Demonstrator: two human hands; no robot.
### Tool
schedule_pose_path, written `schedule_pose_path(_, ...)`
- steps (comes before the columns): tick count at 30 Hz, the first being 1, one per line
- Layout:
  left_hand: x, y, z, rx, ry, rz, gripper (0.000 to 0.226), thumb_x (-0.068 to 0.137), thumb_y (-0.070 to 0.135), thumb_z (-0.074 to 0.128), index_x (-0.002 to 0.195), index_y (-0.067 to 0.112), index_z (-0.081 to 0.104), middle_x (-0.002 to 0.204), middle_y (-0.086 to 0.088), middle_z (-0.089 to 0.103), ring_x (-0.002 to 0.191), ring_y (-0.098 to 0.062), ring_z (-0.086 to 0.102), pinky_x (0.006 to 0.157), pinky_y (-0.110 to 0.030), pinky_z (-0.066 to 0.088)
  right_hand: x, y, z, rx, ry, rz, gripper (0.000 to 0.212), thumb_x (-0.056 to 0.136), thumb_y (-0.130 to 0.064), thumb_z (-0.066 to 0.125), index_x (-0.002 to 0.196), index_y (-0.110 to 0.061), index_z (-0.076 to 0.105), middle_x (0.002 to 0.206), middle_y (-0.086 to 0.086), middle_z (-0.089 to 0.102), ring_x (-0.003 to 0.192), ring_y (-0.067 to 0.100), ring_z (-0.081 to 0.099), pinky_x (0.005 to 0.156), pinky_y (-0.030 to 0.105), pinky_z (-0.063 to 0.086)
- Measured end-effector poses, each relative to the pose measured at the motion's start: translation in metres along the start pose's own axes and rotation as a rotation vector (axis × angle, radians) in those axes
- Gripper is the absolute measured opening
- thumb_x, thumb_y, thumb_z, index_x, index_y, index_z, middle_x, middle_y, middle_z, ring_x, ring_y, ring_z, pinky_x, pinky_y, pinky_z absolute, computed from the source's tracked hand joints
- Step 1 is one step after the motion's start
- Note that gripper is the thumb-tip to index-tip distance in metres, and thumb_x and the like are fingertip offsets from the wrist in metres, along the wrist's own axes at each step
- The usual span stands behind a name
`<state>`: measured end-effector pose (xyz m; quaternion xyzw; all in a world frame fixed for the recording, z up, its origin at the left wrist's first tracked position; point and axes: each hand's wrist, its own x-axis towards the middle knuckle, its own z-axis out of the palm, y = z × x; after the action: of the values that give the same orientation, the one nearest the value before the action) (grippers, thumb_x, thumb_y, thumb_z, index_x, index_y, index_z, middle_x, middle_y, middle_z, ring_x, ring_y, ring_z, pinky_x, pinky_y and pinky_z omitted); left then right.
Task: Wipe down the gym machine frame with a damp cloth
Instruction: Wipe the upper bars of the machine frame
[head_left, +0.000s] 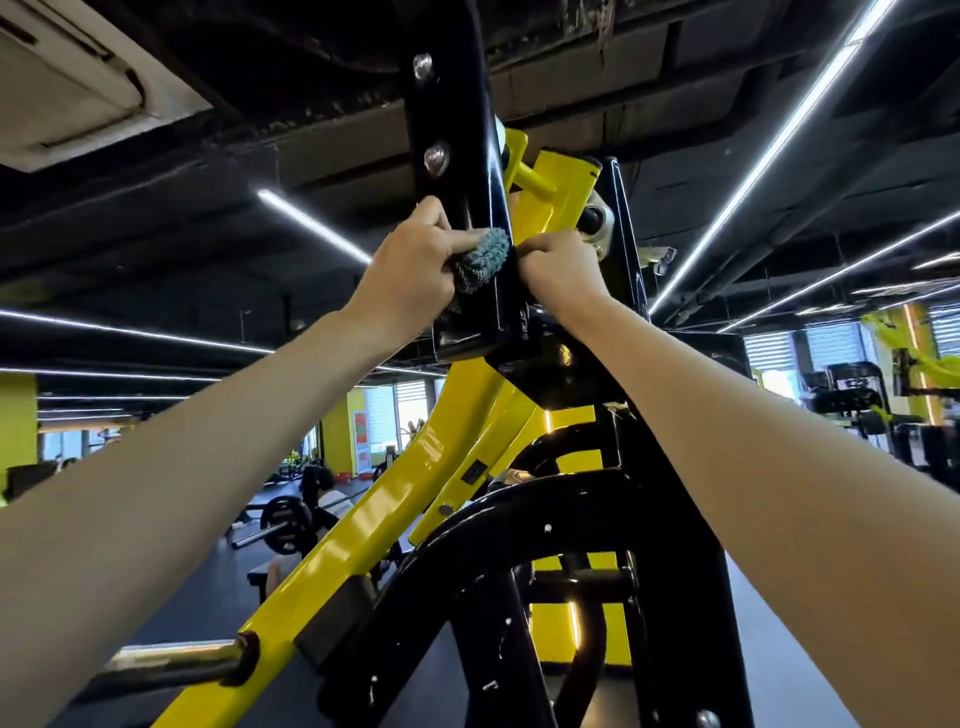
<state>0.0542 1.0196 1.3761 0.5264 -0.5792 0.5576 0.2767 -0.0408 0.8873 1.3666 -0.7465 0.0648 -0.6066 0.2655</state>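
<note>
Just left of centre, the left hand (415, 260) has its grip closed round a bunched blue-grey cloth (480, 258). It presses the cloth against the lower face of the black post (457, 130), whose long axis runs nearly upright, tipping slightly toward the upper left. On the post's right edge the right hand (558, 265) curls its grip, apparently to steady. Wiping well likely means long, firm, even strokes along that axis, working round the two bolts (435, 158) above.
</note>
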Motion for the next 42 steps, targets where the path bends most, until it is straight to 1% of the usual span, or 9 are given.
schedule_pose_path(5, -0.042, 0.022, -0.002, -0.046, -0.124, 0.021, 0.05, 0.081, -0.009, 0.047, 0.124, 0.01, 0.064, 0.088, -0.011, 0.042, 0.078, -0.029, 0.048, 0.068, -0.039, 0.043, -0.005, -0.006, 0.002, 0.008, -0.005, 0.047, 0.034, 0.078, -0.009, 0.046, 0.099, 0.006, 0.068, 0.078, 0.008, 0.058, 0.079, 0.025, 0.051, 0.061, 0.024, 0.036)
schedule_pose_path(8, -0.086, 0.015, 0.003, -0.068, -0.276, -0.055, 0.051, 0.076, -0.014, 0.05, 0.119, 0.009, 0.068, 0.094, -0.007, 0.049, 0.089, -0.03, 0.054, 0.076, -0.043, 0.047, -0.027, -0.001, 0.011, 0.142, 0.048, 0.038, 0.042, 0.079, -0.007, 0.045, 0.114, -0.002, 0.068, 0.09, 0.005, 0.064, 0.082, 0.018, 0.057, 0.065, 0.02, 0.046)
schedule_pose_path(11, -0.146, 0.013, 0.009, -0.063, -0.603, -0.4, 0.038, 0.082, -0.006, 0.055, 0.112, 0.011, 0.07, 0.101, -0.011, 0.057, 0.099, -0.03, 0.054, 0.078, -0.036, 0.042, -0.08, 0.028, 0.018, -0.149, 0.418, -0.38, 0.04, 0.084, -0.005, 0.043, 0.121, -0.004, 0.059, 0.104, 0.011, 0.063, 0.094, 0.02, 0.054, 0.086, 0.027, 0.042)
schedule_pose_path(14, -0.204, 0.017, 0.019, -0.316, -0.889, -0.817, 0.021, 0.088, 0.004, 0.065, 0.108, 0.009, 0.069, 0.108, -0.015, 0.062, 0.099, -0.03, 0.056, 0.08, -0.038, 0.044, -0.155, 0.081, 0.035, -0.375, 0.368, -0.653, 0.034, 0.084, -0.007, 0.044, 0.117, -0.011, 0.047, 0.106, 0.014, 0.053, 0.094, 0.024, 0.046, 0.087, 0.037, 0.04)
schedule_pose_path(20, -0.286, 0.038, 0.041, -0.964, -0.7, -1.437, 0.02, 0.092, -0.004, 0.056, 0.096, 0.012, 0.066, 0.097, -0.006, 0.066, 0.09, -0.019, 0.062, 0.073, -0.03, 0.051, -0.274, 0.144, 0.069, -0.443, 0.04, -0.605, 0.025, 0.086, -0.011, 0.044, 0.108, -0.008, 0.055, 0.092, 0.011, 0.06, 0.082, 0.026, 0.056, 0.074, 0.04, 0.05)
schedule_pose_path(23, -0.303, 0.047, 0.052, -1.17, -0.622, -1.548, 0.02, 0.095, -0.003, 0.051, 0.103, 0.01, 0.064, 0.1, -0.01, 0.067, 0.089, -0.02, 0.065, 0.075, -0.033, 0.052, -0.29, 0.145, 0.083, -0.318, -0.273, -0.032, 0.026, 0.092, -0.019, 0.047, 0.115, -0.012, 0.058, 0.087, 0.002, 0.061, 0.084, 0.021, 0.059, 0.077, 0.038, 0.051)
schedule_pose_path(27, -0.312, 0.069, 0.064, -1.316, -0.501, -1.638, 0.017, 0.099, 0.004, 0.046, 0.104, 0.011, 0.061, 0.093, -0.009, 0.068, 0.08, -0.02, 0.066, 0.066, -0.035, 0.053, -0.287, 0.143, 0.097, 0.389, -0.472, 0.913, 0.037, 0.092, -0.038, 0.06, 0.117, -0.012, 0.059, 0.077, 0.001, 0.062, 0.078, 0.019, 0.061, 0.079, 0.039, 0.053)
schedule_pose_path(36, -0.35, 0.094, 0.082, -1.051, -0.442, -1.633, 0.021, 0.097, 0.012, 0.054, 0.116, 0.014, 0.062, 0.106, -0.004, 0.068, 0.09, -0.016, 0.065, 0.069, -0.03, 0.053, -0.328, 0.163, 0.105, 0.558, -0.469, 0.996, 0.019, 0.084, 0.01, 0.06, 0.087, -0.009, 0.06, 0.088, 0.013, 0.064, 0.077, 0.022, 0.063, 0.072, 0.036, 0.052)
schedule_pose_path(42, -0.392, 0.111, 0.084, -1.137, -0.569, -1.708, 0.012, 0.091, 0.014, 0.063, 0.103, 0.013, 0.068, 0.094, -0.007, 0.072, 0.082, -0.02, 0.068, 0.064, -0.03, 0.054, -0.349, 0.188, 0.107, 0.709, -0.451, 1.129, 0.035, 0.086, 0.009, 0.057, 0.119, -0.003, 0.059, 0.089, 0.014, 0.068, 0.072, 0.023, 0.065, 0.067, 0.038, 0.056)
